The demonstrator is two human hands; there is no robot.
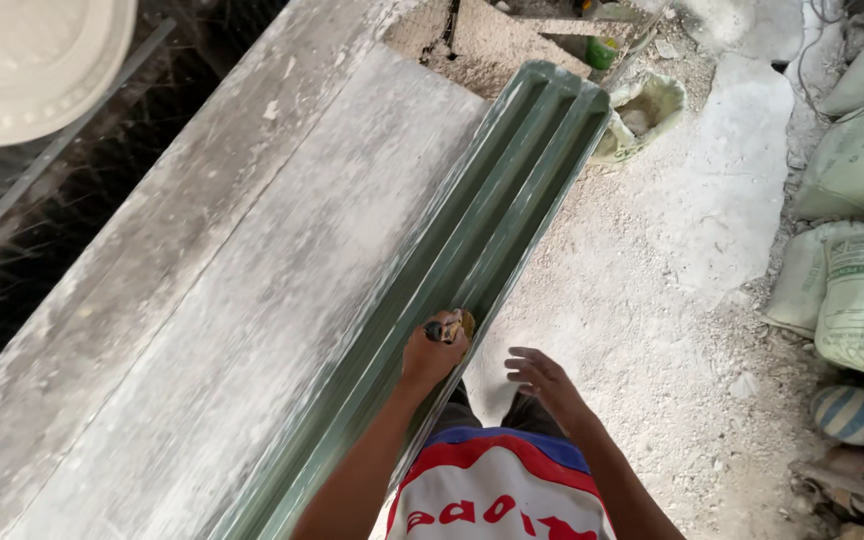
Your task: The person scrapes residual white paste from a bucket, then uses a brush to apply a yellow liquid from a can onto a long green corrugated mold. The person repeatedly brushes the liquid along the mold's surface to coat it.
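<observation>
Green, ribbed and long, the mould [497, 215] lies along the right edge of the dusty grey slab [252, 290], running away from me toward the rubble at the far end. My left hand [432, 352] is clenched around a small brush [449, 327], its dark handle and yellowish tip poking out above my fist, and the tip rests in one of the mould's grooves near the close end. That forearm stretches straight forward from my body, wrist level, knuckles turned up.

My right hand [544, 380] hangs free over the gritty white floor [682, 300], just beside the mould's outer edge but not touching it. Its fingers are spread and slightly curled, palm down, grasping nothing. The elbow is bent and the forearm angles inward across my red, white and blue shirt [497, 495].

Grey-green sacks [857, 200] are piled well off to the right, with a striped ball [852, 414] below them.
</observation>
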